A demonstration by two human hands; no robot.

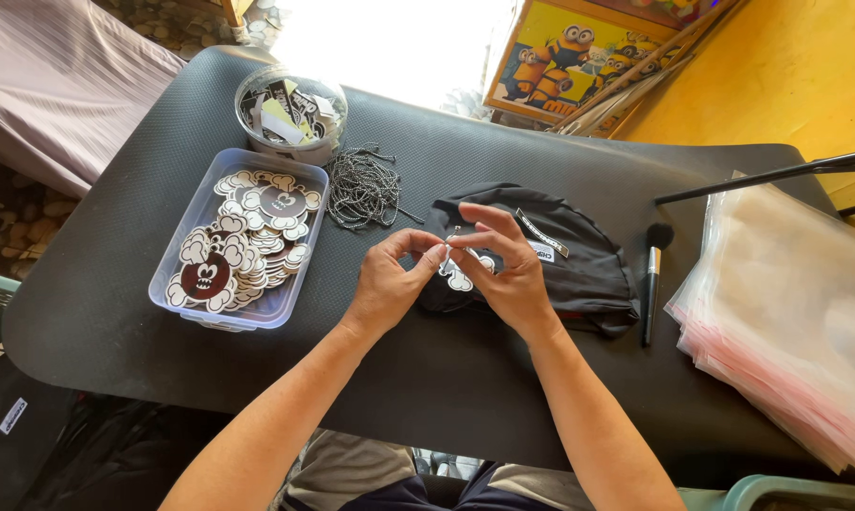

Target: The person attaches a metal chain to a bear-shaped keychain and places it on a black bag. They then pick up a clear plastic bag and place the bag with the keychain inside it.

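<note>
My left hand (387, 281) and my right hand (503, 260) meet over a folded black cap (579, 251) in the middle of the dark mat (115, 284). Together they pinch a small white cloud-shaped charm (459, 274) with a thin ball chain at its top; fingertips hide most of it. To the left stands a clear plastic tray (193, 308) filled with several white and dark red charms of the same kind. A loose heap of ball chains (363, 187) lies beside the tray.
A round clear tub (291, 112) of printed tags stands at the back left. A black brush (653, 270) lies right of the cap, and a stack of clear plastic bags (787, 312) covers the right end. A cartoon picture box (565, 57) leans behind the table.
</note>
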